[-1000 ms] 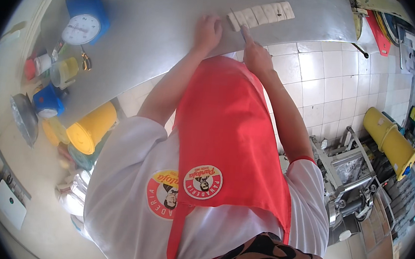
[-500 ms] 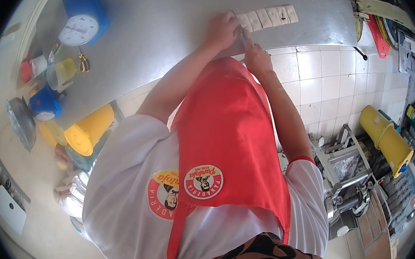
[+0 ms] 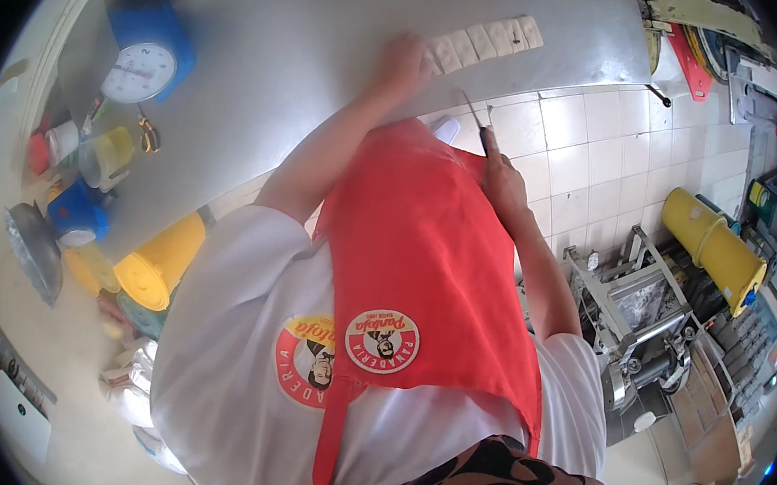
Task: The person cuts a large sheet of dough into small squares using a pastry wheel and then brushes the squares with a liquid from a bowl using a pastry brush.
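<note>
A row of several pale rectangular dough pieces (image 3: 480,43) lies near the front edge of the steel table (image 3: 285,49). My left hand (image 3: 404,66) is at the row's left end, fingers curled; what they hold, if anything, is unclear. Below and to the right, off the table's edge, my right hand (image 3: 502,180) grips a knife (image 3: 484,140), its thin blade tilted up toward the dough but apart from it.
A blue scale (image 3: 173,39), scissors (image 3: 148,136) and plastic cups (image 3: 105,158) sit at left, with yellow buckets (image 3: 151,268) below. At right stand a metal machine (image 3: 640,329), a yellow cylindrical container (image 3: 711,248) and red boards (image 3: 691,61). Tiled floor (image 3: 590,158) shows beyond the edge.
My right hand has drawn the knife back from the dough, down and to the right. My left hand moved right to the row's end, then shifted slightly left and down.
</note>
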Tool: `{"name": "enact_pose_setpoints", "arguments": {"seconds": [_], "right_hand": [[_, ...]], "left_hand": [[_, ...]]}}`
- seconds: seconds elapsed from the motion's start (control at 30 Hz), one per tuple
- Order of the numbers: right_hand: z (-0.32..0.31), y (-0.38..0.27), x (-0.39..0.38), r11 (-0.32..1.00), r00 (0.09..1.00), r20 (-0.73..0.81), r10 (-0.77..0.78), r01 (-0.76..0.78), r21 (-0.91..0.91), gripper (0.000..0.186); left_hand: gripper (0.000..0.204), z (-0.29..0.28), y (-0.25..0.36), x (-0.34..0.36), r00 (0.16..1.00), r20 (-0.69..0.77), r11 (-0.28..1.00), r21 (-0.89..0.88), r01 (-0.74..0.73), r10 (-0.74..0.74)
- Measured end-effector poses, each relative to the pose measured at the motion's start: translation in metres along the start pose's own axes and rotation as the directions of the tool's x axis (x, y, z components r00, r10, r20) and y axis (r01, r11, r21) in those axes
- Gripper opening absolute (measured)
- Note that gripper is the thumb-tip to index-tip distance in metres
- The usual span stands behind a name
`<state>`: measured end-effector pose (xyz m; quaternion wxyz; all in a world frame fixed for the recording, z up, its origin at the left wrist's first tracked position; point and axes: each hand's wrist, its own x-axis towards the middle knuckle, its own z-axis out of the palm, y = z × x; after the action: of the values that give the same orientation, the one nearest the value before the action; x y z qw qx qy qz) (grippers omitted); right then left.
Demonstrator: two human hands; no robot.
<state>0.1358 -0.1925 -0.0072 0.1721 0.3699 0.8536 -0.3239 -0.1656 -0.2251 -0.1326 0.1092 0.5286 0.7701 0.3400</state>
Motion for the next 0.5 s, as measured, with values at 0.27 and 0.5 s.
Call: {"name": "enact_pose_setpoints", "arguments": {"seconds": [0.27,0.5], "right_hand": [[-0.040,0.061,0.072,0.990,0.904,-0.410,0.125,-0.139,-0.006,0.069],[-0.107,0.096,0.163,0.937,0.898,-0.402,0.180,-0.281,-0.208,0.063]], "left_hand": [[0.030,-0.059,-0.030,-0.005,0.974,-0.196,0.993,0.018,0.119,-0.113],[0.034,-0.051,-0.018,0.005,0.828,0.085,0.765,-0.340,0.547,-0.554]]}}
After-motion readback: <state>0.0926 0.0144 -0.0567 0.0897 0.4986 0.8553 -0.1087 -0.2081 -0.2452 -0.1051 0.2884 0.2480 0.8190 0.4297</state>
